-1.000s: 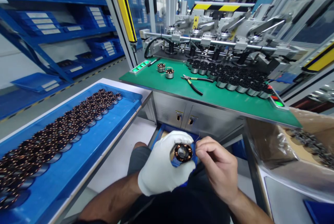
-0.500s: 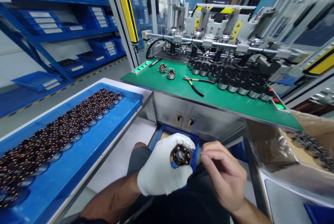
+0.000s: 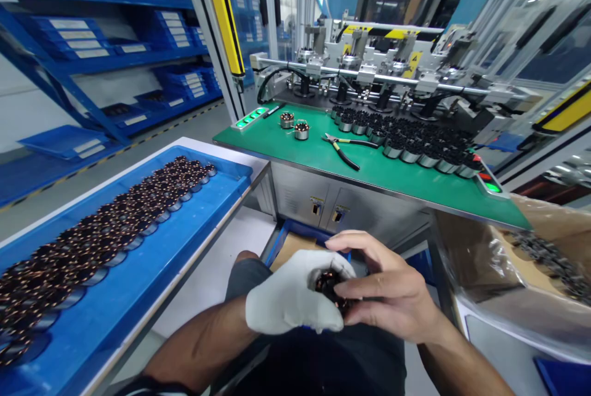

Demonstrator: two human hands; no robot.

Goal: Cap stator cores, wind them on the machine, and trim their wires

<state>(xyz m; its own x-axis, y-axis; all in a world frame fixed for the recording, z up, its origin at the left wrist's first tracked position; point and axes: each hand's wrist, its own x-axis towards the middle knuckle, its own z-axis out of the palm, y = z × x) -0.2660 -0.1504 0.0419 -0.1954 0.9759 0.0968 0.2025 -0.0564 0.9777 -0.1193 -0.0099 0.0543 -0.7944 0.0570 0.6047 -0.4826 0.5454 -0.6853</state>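
Observation:
A motor stator (image 3: 329, 285) with copper windings and a dark core sits in my left hand (image 3: 290, 291), which wears a white glove and curls around it. My bare right hand (image 3: 388, 291) has come in from the right, thumb and fingers closed on the stator's near right side. Those fingers cover part of its ring. Diagonal cutters (image 3: 344, 149) with black and yellow handles lie on the green worktop (image 3: 277, 153). Two wound stators, one at the back (image 3: 287, 119) and one in front (image 3: 301, 130), stand left of the cutters with wire ends sticking out.
At left, a blue tray (image 3: 184, 242) holds many wound stators in rows. Black-topped stator cores (image 3: 410, 137) crowd the worktop's right side before a machine (image 3: 369, 69). A plastic-lined carton (image 3: 508, 279) stands at right. Beneath my hands is a blue bin (image 3: 289, 230).
My right hand has moved left and closed on the stator, where before it was apart with fingers pinched. The stator has turned and tilted within my left hand.

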